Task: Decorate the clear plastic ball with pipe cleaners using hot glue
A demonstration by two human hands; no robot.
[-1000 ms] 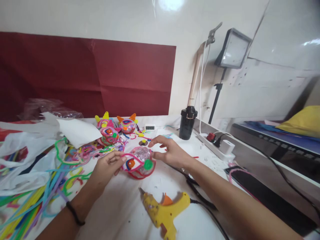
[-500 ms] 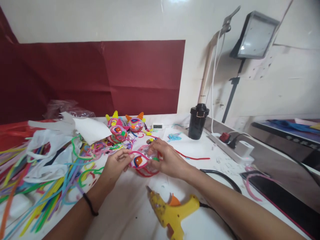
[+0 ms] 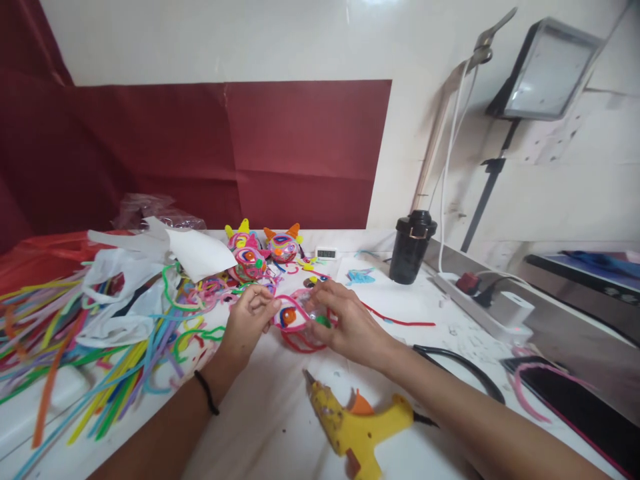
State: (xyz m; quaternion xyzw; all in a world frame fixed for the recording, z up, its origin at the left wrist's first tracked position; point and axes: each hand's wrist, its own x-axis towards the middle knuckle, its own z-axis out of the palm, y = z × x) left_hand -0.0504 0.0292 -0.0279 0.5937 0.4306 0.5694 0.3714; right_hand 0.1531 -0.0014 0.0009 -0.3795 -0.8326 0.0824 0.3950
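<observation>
Fingers half-curled, left hand and right hand hold a pink-edged ornament.

On my screen I see a thin black band around the left wrist, plain and rounded like a cord. Both forearms are bare, the left hand and right hand ungloved.

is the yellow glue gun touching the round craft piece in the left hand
Apart: the head view shows white tabletop between the nozzle of the yellow glue gun and the round craft piece.
</observation>
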